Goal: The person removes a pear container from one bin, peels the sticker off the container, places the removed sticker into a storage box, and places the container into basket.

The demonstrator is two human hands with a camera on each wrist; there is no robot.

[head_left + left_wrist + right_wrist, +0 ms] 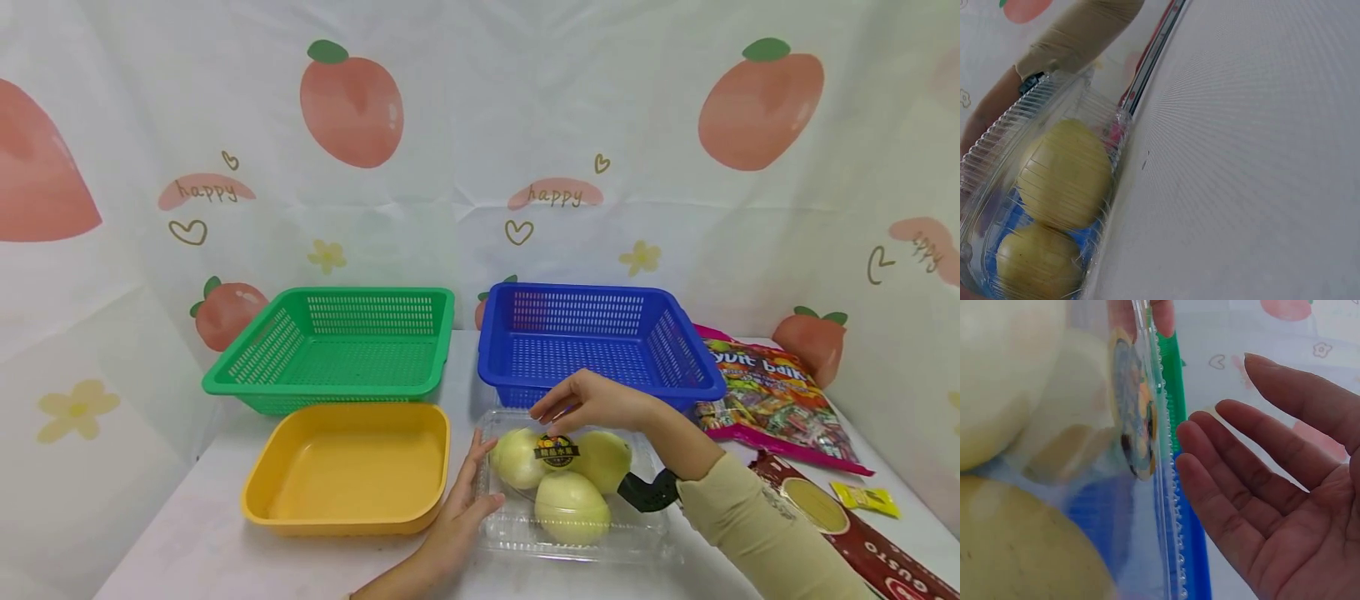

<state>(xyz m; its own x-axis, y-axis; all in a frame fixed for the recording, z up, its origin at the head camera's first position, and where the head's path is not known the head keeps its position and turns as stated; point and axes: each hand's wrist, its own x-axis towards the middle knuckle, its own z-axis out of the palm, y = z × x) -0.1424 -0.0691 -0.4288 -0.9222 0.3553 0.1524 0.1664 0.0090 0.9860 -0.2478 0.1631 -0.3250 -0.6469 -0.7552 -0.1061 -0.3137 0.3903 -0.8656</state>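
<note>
A clear plastic clamshell box (pixel 510 537) lies on the table with its lid down. Inside sit three pale yellow-green round fruits (pixel 572 510), and a dark label with colourful fruit pictures (pixel 557 451) is stuck on the lid. My left hand (pixel 456 517) rests against the box's left side, fingers and thumb extended. Above the far part of the lid hovers my right hand (pixel 588 404), holding nothing. The right wrist view shows that hand (pixel 1272 500) with fingers spread and slightly bent, apart from the lid. The left wrist view shows two fruits (pixel 1066 175) through the ribbed plastic.
A green basket (pixel 330 390) stands back left and a blue basket (pixel 600 387) behind the box. The yellow tub (pixel 345 527) is left of my left hand. On the right lie a candy bag (pixel 780 400), a dark red packet (pixel 847 533) and a small yellow wrapper (pixel 866 498).
</note>
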